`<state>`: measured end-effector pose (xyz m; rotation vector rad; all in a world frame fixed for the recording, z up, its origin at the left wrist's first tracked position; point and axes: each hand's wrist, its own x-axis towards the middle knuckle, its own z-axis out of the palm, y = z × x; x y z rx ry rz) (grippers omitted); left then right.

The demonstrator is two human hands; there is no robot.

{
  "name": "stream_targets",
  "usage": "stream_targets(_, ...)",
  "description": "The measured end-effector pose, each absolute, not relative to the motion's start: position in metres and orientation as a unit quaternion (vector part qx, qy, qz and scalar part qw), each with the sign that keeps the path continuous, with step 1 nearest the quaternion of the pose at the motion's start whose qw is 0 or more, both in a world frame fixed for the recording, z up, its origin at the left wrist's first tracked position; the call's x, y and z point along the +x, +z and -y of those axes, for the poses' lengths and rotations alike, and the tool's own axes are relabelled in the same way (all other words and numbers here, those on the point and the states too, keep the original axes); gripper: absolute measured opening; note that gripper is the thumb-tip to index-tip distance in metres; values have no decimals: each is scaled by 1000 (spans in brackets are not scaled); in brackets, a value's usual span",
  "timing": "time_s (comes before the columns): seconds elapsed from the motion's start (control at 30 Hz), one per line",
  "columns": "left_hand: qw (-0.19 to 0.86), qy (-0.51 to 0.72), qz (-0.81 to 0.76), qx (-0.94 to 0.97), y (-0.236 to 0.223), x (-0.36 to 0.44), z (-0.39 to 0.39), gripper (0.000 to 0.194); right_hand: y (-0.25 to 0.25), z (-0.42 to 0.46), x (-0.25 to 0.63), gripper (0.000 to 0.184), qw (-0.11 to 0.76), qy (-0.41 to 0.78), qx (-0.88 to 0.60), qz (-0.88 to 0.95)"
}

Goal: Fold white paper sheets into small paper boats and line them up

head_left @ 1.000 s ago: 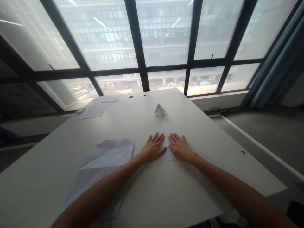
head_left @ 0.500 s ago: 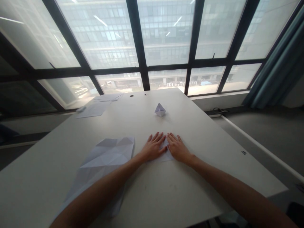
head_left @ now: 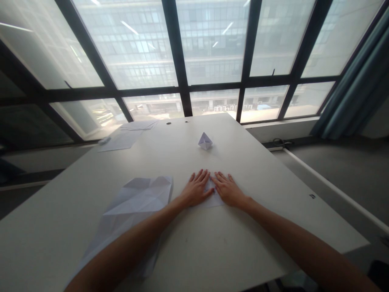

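A folded piece of white paper point(head_left: 215, 199) lies on the white table point(head_left: 182, 251), mostly covered by my two hands. My left hand point(head_left: 197, 190) is flat on its left part, fingers stretched forward and thumb pointing inward. On the right part rests my right hand point(head_left: 227, 189), palm down with its fingers extended. A narrow strip of the paper shows between the hands. Beyond them stands a small folded paper boat point(head_left: 205, 141), touched by neither hand.
A large creased paper sheet point(head_left: 136, 198) lies to the left, partly under my left forearm. More white sheets point(head_left: 121, 140) lie at the far left. Behind the table are windows point(head_left: 212, 52), with a blue curtain point(head_left: 355, 85) at right.
My right hand's fingertips have moved slightly to the right, widening the gap between the hands. The left hand is nearly still; the boat and sheets are unmoved.
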<state>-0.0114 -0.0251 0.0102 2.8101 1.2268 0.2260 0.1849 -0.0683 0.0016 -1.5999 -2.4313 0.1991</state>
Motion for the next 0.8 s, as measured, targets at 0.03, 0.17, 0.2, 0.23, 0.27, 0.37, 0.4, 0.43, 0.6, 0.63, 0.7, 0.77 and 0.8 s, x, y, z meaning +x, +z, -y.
stream_targets(0.03, 34, 75, -397, 914, 10, -12, 25, 72, 2, 68, 185, 54, 112, 69, -544, 828)
stream_targets(0.17, 35, 85, -394, 915, 8, -12, 25, 71, 2, 69, 185, 54, 113, 70, -544, 829)
stream_targets(0.2, 35, 88, -393, 915, 8, -13, 25, 71, 2, 69, 185, 54, 113, 71, -544, 828)
stream_targets(0.23, 35, 91, -392, 915, 7, -13, 24, 70, 2, 69, 185, 54, 114, 71, -544, 828)
stream_targets(0.27, 34, 92, -391, 915, 7, -13, 24, 70, 3, 69, 185, 54, 114, 72, -544, 828)
stream_targets(0.37, 33, 85, -393, 915, 8, -12, 25, 68, 3, 69, 185, 54, 114, 75, -541, 830)
stream_targets(0.4, 33, 82, -395, 915, 9, -12, 25, 68, 3, 69, 185, 54, 113, 74, -540, 831)
stream_targets(0.43, 33, 79, -396, 914, 10, -11, 25, 67, 3, 69, 185, 54, 113, 74, -539, 831)
stream_targets(0.6, 33, 75, -401, 912, 12, -10, 27, 71, 3, 69, 185, 54, 113, 75, -539, 831)
stream_targets(0.63, 33, 76, -401, 912, 12, -11, 27, 72, 3, 69, 185, 54, 113, 75, -539, 831)
stream_targets(0.7, 34, 78, -400, 913, 11, -11, 26, 73, 4, 69, 184, 53, 114, 75, -539, 831)
stream_targets(0.77, 35, 80, -400, 913, 10, -11, 25, 74, 5, 70, 184, 53, 114, 74, -538, 832)
stream_targets(0.8, 35, 82, -400, 912, 9, -11, 25, 73, 5, 71, 184, 53, 114, 73, -539, 832)
